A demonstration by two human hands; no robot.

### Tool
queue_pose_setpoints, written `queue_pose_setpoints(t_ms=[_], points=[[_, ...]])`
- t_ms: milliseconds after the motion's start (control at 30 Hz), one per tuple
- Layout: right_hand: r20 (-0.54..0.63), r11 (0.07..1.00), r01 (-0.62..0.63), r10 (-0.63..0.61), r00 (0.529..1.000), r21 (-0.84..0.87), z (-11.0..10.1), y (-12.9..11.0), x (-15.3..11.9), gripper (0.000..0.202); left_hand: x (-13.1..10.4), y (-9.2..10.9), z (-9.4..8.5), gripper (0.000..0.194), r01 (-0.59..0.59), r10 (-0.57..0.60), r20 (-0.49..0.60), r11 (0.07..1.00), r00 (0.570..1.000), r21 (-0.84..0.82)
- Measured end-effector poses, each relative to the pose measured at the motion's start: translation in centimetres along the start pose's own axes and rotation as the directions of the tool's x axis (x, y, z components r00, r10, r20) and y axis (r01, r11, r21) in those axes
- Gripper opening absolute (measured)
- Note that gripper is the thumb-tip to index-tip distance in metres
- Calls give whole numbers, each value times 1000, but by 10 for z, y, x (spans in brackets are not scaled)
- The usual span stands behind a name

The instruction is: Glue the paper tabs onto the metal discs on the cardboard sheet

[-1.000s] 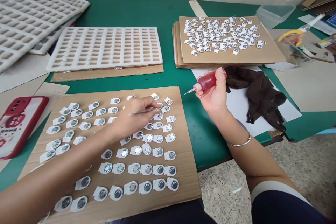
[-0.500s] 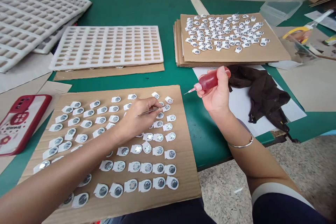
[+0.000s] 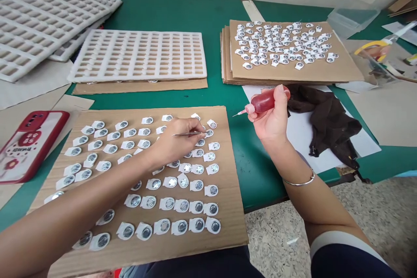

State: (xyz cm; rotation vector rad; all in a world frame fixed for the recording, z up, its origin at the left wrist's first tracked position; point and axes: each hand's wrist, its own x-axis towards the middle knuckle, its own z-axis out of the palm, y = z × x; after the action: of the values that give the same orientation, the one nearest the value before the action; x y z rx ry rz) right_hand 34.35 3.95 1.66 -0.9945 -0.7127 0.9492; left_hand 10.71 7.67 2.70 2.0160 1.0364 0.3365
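My left hand (image 3: pixel 177 139) is closed on thin metal tweezers (image 3: pixel 187 133), whose tip touches or hovers at a small white-tabbed metal disc (image 3: pixel 209 133) near the right edge of a cardboard sheet (image 3: pixel 233 226). Several rows of such discs lie on this sheet, some hidden under my left forearm. My right hand (image 3: pixel 270 115) grips a red squeeze bottle (image 3: pixel 264 100) with a thin needle nozzle, held in the air right of the sheet, its needle pointing left.
White slotted trays (image 3: pixel 138 55) lie at the back left. A cardboard stack (image 3: pixel 342 69) with more discs stands back right. A dark cloth (image 3: pixel 329 117) lies on paper, a red-cased phone (image 3: pixel 31 145) far left, scissors (image 3: pixel 373 47) far right.
The camera view has shifted slightly, moving the scene a little to the right. The tweezers lie more level in my left hand. Both hands still hold the same things.
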Motion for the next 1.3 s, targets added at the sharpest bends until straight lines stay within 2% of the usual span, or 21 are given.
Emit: queue_pose_setpoints(t_ms=[367,567,800,933,1033,1200,1300], points=[[-51,1000,-5,4,999,-8,1,-2,-1,40,0,0,1,12,-15,16,15,1000,1000,-6],[-45,998,-21,24,999,59,4,-4,-2,39,2,4,0,12,-106,106,3,993,994,49],[-31,997,-26,29,999,71,5,-2,-2,38,7,4,-3,13,-218,214,47,971,976,98],[-62,999,-26,27,998,28,7,2,-3,42,6,0,-2,14,-266,259,72,957,963,112],[-56,999,-39,38,998,-14,11,2,-4,45,5,-4,-1,14,-269,267,39,959,963,82],[16,994,-31,33,999,-109,26,-7,-3,43,8,-7,-3,12,-214,215,30,976,976,-34],[72,984,-1,14,997,-176,35,-9,0,40,6,-7,-4,11,-228,229,30,973,973,-20]])
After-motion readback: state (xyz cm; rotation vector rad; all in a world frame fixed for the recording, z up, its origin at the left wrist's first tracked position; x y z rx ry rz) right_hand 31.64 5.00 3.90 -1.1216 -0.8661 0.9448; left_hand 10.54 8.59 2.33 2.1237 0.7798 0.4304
